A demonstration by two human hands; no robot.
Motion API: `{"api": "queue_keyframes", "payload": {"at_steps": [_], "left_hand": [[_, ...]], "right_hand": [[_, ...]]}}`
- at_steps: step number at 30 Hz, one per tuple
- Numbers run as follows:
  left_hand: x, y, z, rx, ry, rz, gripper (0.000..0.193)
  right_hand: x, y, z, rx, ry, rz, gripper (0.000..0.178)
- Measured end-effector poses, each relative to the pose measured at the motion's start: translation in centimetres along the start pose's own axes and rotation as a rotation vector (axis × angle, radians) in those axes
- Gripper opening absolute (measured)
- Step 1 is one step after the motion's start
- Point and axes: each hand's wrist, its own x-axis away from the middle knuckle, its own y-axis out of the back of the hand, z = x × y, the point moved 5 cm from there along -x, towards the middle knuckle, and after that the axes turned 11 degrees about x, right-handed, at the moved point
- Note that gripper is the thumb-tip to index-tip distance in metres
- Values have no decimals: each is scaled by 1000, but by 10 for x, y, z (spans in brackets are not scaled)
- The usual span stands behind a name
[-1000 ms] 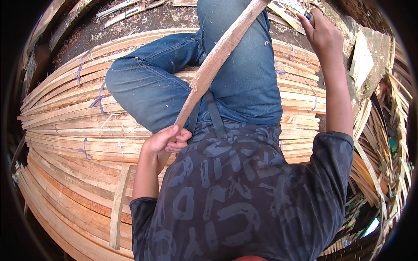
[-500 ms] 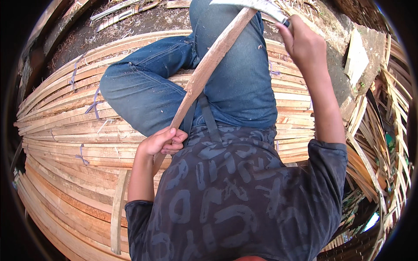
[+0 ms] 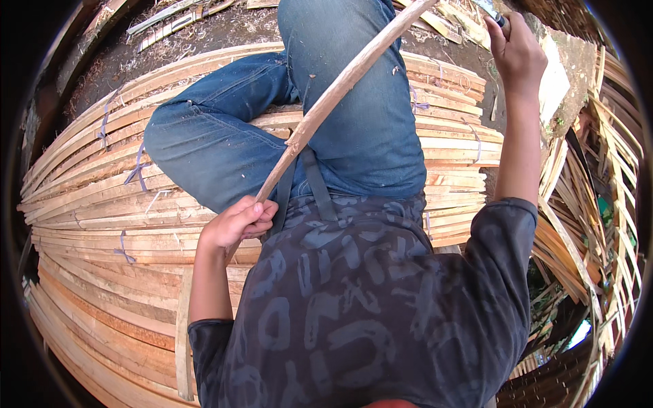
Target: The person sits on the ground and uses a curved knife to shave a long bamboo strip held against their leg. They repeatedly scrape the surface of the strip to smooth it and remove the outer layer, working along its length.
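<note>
A long, rough brown wooden stick (image 3: 347,78) slants across my lap, from beside my waist up over the raised knee and out past the upper edge. My left hand (image 3: 235,224) is wrapped round its lower part, close to my left side. Up at the far right, my right hand (image 3: 520,58) grips a knife by its dark handle (image 3: 502,22). Only a little of its pale blade (image 3: 486,7) shows; the rest runs past the upper edge. The knife is apart from the stick, off to its right.
I sit on bundles of long sawn wooden strips (image 3: 102,238) tied with purple string (image 3: 139,170). A loose short slat (image 3: 183,340) lies across them at the left. Shavings cover the ground ahead. A flat pale piece (image 3: 554,78) and a heap of split strips (image 3: 605,170) are at the right.
My right hand has moved right and farther out, taking the knife blade away from the stick's upper end. The stick's upper end has shifted right, with my left hand still round it.
</note>
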Motion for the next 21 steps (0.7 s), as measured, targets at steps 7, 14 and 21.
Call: {"api": "queue_keyframes", "payload": {"at_steps": [7,14,21], "left_hand": [[-13,-2,4,165,135,71,68],[-10,3,12,153,76,41,68],[6,16,25,77,16,60,62]], "right_hand": [[38,26,112,-440,161,222,31],[41,51,142,-400,400,184,40],[36,32,-229,406,-917,342,70]]}}
